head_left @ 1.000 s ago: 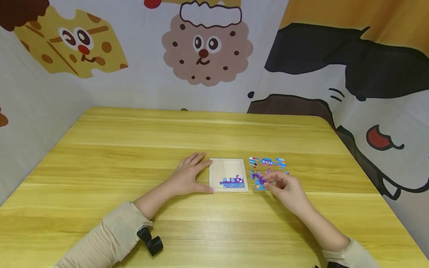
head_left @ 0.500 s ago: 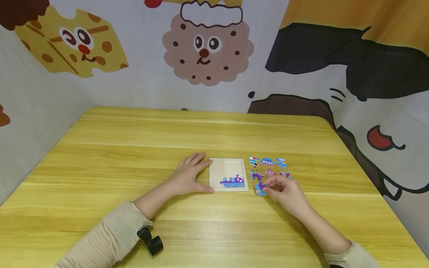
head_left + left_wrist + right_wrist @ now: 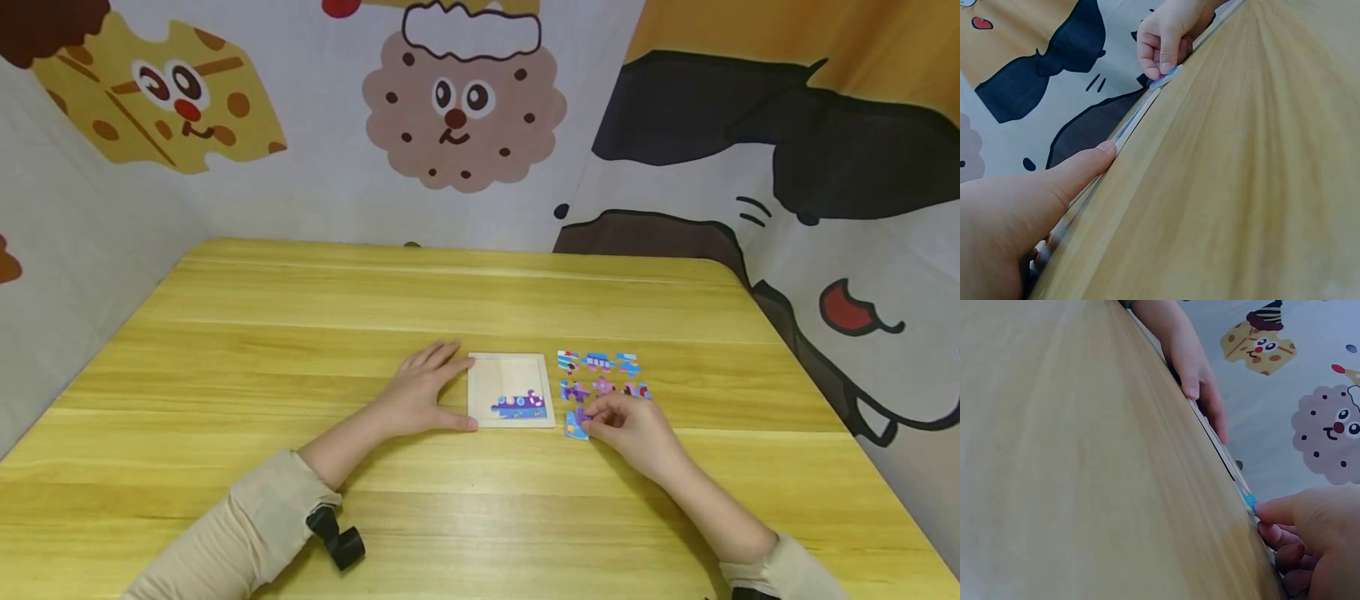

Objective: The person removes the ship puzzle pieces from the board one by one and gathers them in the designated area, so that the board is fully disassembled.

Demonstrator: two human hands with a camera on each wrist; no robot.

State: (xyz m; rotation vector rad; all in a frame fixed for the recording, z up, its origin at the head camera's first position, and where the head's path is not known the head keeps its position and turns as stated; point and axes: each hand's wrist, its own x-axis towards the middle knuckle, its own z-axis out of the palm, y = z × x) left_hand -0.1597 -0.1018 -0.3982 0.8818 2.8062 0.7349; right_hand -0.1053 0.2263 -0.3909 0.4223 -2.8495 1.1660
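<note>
A square puzzle tray (image 3: pixel 502 375) with a pale rim lies on the table. Joined purple and blue pieces (image 3: pixel 520 407) fill its lower right corner. Along its left side rests my left hand (image 3: pixel 420 396), thumb and fingers spread; the thumb (image 3: pixel 1088 165) touches the rim in the left wrist view. My right hand (image 3: pixel 637 425) pinches a blue and purple puzzle piece (image 3: pixel 576 425) between thumb and fingertips, just right of the tray's lower right corner. In the right wrist view the blue edge of that puzzle piece (image 3: pixel 1248 499) shows at the thumb tip.
Several loose puzzle pieces (image 3: pixel 598 362) lie in rows right of the tray, some partly behind the right hand. The wooden table (image 3: pixel 375 292) reaches back to a cloth with cartoon prints (image 3: pixel 315 183). A black strap (image 3: pixel 335 537) hangs at the left sleeve.
My right hand has drawn the pinched puzzle piece toward the near side and slightly left, away from the other loose pieces. The left hand and tray have stayed in place.
</note>
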